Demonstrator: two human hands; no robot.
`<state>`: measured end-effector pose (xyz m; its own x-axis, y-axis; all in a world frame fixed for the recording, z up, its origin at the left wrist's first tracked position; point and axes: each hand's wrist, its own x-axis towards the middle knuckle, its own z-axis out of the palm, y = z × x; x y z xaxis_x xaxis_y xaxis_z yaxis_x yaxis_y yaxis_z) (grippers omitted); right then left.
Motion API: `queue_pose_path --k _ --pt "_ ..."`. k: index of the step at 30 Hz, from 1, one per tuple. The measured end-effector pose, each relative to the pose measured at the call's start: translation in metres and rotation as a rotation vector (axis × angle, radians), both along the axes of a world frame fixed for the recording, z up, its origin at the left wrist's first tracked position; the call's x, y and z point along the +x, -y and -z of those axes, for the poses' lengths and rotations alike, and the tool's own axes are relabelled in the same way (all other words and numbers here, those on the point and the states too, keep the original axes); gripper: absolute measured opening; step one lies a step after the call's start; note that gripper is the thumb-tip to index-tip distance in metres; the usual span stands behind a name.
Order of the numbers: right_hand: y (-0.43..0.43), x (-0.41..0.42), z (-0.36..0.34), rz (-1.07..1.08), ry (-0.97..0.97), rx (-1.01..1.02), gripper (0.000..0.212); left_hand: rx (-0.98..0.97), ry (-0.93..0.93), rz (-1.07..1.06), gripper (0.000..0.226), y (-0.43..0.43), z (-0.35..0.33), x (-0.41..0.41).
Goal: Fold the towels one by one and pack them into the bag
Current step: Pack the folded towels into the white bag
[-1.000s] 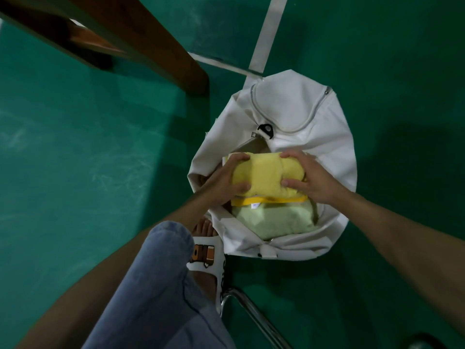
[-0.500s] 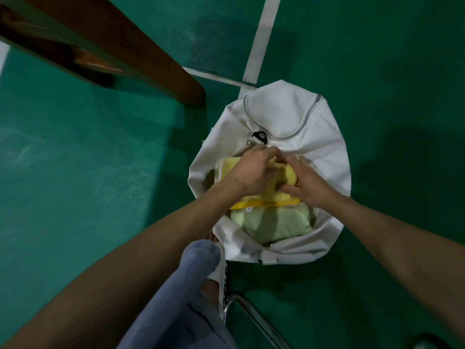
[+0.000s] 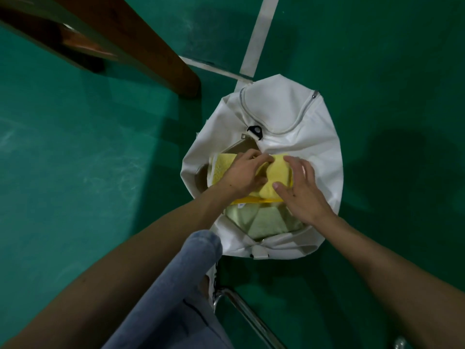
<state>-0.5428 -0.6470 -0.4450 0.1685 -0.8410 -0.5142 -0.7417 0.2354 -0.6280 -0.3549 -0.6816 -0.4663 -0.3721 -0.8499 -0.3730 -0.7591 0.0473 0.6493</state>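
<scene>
Pinching yellow towel (image 3: 278, 178), left hand (image 3: 245, 176) curled, right hand (image 3: 300, 191) spread flat, green towel (image 3: 266, 222) half-hidden in bag (image 3: 281, 109)

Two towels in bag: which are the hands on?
The yellow towel, farther from the person: left hand grips it, right hand touches it. The pale green towel lies nearer.

Top towel (image 3: 279, 173) on lower towel (image 3: 266, 222), both in bag (image 3: 289, 109)

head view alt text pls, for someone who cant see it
A person's left hand grips and right hand touches a folded yellow towel in an open white bag on a green floor. A pale green towel sits in the bag.
</scene>
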Motion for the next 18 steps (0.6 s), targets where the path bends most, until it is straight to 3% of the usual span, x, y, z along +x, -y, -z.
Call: queue_pose_path --k 3,6,13,16,18 --pt "0.004 0.003 0.006 0.023 -0.067 0.083 0.064 0.006 0.001 -0.002 0.051 -0.001 0.000 0.000" --pt "0.011 -0.001 0.009 0.118 0.007 0.116 0.071 0.021 0.013 -0.004 0.052 0.001 0.002 -0.001" --pt "0.008 -0.008 0.001 0.311 0.270 -0.155 0.072 0.006 0.008 -0.014 0.051 -0.005 0.000 -0.002" --pt "0.000 -0.015 0.001 0.328 0.253 -0.312 0.071 0.011 0.007 0.005 0.050 -0.007 -0.003 -0.001" --pt "-0.002 -0.014 0.003 0.363 0.271 -0.280 0.071 0.009 0.014 0.013 0.049 -0.007 -0.003 -0.001"
